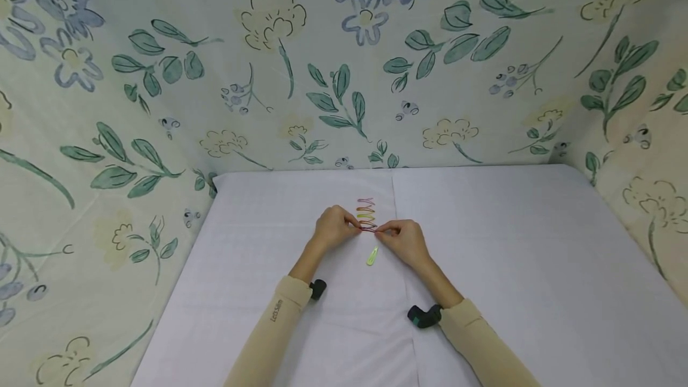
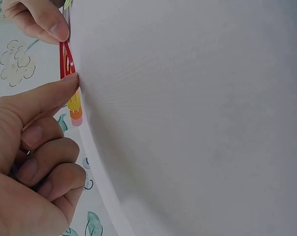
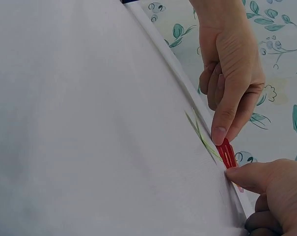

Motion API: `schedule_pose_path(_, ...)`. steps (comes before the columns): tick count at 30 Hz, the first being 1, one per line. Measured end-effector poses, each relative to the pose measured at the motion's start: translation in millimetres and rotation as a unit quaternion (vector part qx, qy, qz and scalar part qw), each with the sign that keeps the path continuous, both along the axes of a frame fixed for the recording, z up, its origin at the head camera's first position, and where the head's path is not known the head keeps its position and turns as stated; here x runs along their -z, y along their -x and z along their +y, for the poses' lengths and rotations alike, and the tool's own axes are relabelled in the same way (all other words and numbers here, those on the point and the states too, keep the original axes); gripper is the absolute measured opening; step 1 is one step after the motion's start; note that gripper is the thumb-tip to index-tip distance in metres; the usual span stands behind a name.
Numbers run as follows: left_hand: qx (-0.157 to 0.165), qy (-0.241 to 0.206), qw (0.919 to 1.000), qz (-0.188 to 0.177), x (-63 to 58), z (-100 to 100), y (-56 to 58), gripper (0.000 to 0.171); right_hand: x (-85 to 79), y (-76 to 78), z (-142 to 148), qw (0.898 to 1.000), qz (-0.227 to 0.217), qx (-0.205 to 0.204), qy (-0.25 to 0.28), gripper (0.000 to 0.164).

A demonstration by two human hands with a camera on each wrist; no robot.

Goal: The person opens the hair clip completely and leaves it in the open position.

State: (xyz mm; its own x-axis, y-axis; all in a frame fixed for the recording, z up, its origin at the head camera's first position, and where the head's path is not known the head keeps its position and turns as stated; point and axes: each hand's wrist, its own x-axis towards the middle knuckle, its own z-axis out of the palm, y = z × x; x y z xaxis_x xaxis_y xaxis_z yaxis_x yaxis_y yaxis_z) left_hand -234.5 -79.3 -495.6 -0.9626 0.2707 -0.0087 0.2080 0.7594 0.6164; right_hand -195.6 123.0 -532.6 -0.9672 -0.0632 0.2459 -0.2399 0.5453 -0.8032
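Observation:
Both hands meet over a red snap hair clip [image 1: 368,230], each pinching one end between thumb and fingertip. My left hand [image 1: 335,227] holds its left end, and my right hand [image 1: 405,243] has the right end. In the right wrist view the red clip [image 3: 228,155] spans the gap between the two thumbs. Just beyond it, a column of clips lies crosswise: a yellow clip [image 1: 366,216], an orange clip [image 1: 365,209] and a pink clip [image 1: 365,200] farthest away. Closer to me lies a single yellow-green clip [image 1: 372,255], its two parts spread in the right wrist view.
A white cloth [image 1: 269,255] with a seam right of the clips covers the table. Floral fabric [image 1: 333,76] hangs behind and along the sides. Each wrist carries a black camera, one on the left [image 1: 318,289] and one on the right [image 1: 424,316].

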Motion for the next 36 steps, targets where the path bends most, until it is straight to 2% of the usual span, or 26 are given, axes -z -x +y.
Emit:
schedule_pose_path(12, -0.018, -0.02, 0.9995, -0.017, -3.1, -2.7, -2.0, 0.004, -0.9, 0.7, 2.5, 1.0, -0.012, -0.003, 0.008, 0.007)
schedule_pose_path(17, -0.034, -0.031, 0.9987, -0.02, -6.2, -9.9, -6.4, 0.005, -3.6, -3.4, 6.3, 0.998, -0.046, 0.002, 0.037, 0.011)
schedule_pose_path(22, -0.048, -0.081, 0.9949, -0.035, -14.2, -18.1, -14.9, 0.006, -4.7, -10.9, 12.8, 0.995, -0.09, 0.009, 0.05, 0.013)
schedule_pose_path(26, -0.042, -0.118, 0.9903, -0.06, -16.2, -22.1, -22.9, 0.007, -3.4, -18.3, 19.5, 0.993, -0.107, 0.009, 0.053, 0.012)
schedule_pose_path(30, -0.033, -0.145, 0.9856, -0.081, -14.7, -23.6, -30.5, 0.007, -4.2, -25.0, 23.1, 0.991, -0.122, -0.009, 0.055, 0.013)
schedule_pose_path(36, -0.018, -0.159, 0.9839, -0.081, -9.6, -23.3, -35.1, 0.007, -6.0, -30.3, 23.4, 0.989, -0.129, -0.049, 0.058, 0.02)
